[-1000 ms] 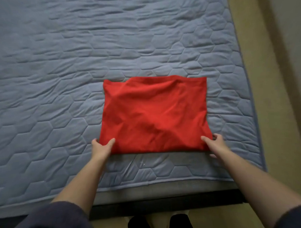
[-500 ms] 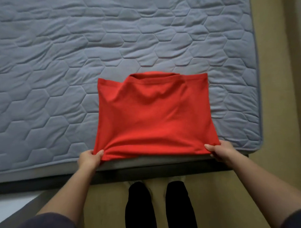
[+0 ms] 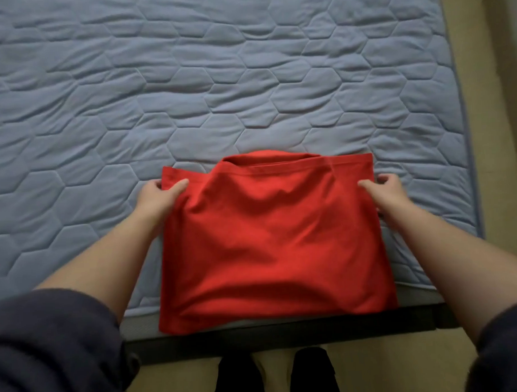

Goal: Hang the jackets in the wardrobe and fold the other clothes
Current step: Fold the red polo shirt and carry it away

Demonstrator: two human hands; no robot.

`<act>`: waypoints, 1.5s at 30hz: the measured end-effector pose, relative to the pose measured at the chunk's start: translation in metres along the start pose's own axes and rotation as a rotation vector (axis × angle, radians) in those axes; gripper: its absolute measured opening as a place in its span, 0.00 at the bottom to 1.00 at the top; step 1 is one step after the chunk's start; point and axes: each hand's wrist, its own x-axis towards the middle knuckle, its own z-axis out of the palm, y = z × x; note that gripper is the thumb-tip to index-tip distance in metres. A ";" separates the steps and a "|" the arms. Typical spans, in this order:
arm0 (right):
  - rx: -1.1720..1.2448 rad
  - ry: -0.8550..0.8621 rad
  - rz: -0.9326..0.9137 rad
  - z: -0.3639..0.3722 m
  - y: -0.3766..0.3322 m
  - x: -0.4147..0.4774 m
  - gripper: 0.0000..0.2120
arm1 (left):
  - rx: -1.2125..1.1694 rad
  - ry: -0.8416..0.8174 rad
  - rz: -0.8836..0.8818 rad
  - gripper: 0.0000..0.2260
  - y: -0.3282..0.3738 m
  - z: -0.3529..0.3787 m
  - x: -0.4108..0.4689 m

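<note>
The red garment is a soft, matte knit, folded into a rough rectangle with shallow creases across its top layer. Along its far edge runs a stitched hem, and a rounded inner layer of the same red cloth pokes out just beyond it. The garment lies flat on the near right part of the mattress, and its near edge hangs over the mattress's grey side border, reaching the dark bed frame below.

The mattress is blue-grey and padded, quilted in large hexagons whose seams pucker the surface into low ridges. A darker piped edge runs down its right side, with the tan floor beside it.

Both forearms reach out over the bed, bare below dark, fuzzy sleeves pushed up. The left hand grasps the garment's left edge close to the far corner, thumb lying on top of the cloth and fingers curled at the edge. The right hand mirrors it on the right edge, thumb on top and fingers curled round the side. Two dark-clad feet stand on the floor just beneath the bed frame.
</note>
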 end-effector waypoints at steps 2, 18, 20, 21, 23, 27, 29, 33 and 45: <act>0.109 -0.034 -0.037 0.003 -0.005 0.014 0.19 | -0.081 0.115 0.111 0.14 0.006 0.005 0.012; -0.074 0.370 -0.248 -0.006 -0.028 0.010 0.13 | 0.140 0.438 0.188 0.14 0.023 -0.008 0.020; -0.307 0.372 -0.235 0.000 -0.027 -0.001 0.21 | 0.252 0.365 0.124 0.21 0.027 -0.003 0.014; -0.425 0.378 -0.295 0.005 -0.026 -0.010 0.26 | 0.369 0.348 0.150 0.25 0.027 0.001 0.005; -0.596 0.327 -0.546 0.025 -0.025 -0.036 0.31 | 0.617 0.318 0.390 0.29 0.025 0.018 -0.021; -0.802 0.076 -0.972 0.088 -0.023 -0.072 0.30 | 0.877 0.034 0.815 0.30 0.015 0.075 -0.061; -0.892 0.031 -0.991 0.112 -0.022 -0.065 0.30 | 1.008 -0.012 0.838 0.30 0.006 0.097 -0.055; -1.041 0.057 -1.022 0.134 -0.005 -0.029 0.30 | 1.158 0.001 0.795 0.31 -0.027 0.118 -0.021; -1.164 -0.161 -0.968 0.105 -0.025 -0.042 0.32 | 1.033 -0.130 0.751 0.30 -0.049 0.079 -0.080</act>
